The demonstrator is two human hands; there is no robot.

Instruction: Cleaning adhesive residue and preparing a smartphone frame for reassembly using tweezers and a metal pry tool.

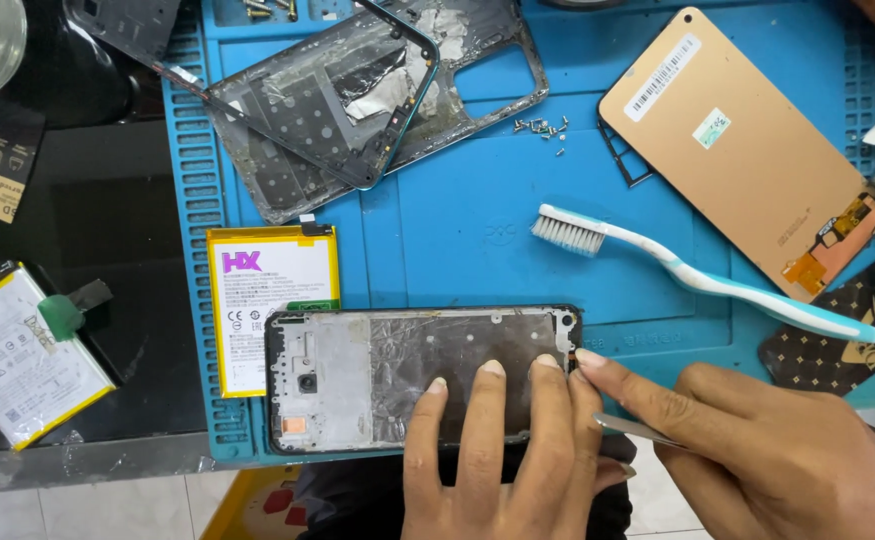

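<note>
Below, blue repair mat [457, 230] on dark bench [107, 220]; tiled floor [87, 505] beneath.

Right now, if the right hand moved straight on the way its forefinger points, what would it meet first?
The right hand points up-left; its forefinger already touches the phone frame at its right edge. Beyond that, probably the left hand's fingers.

A blue work mat [457, 230] covers a dark bench [107, 200] above pale floor tiles [77, 505].
</note>
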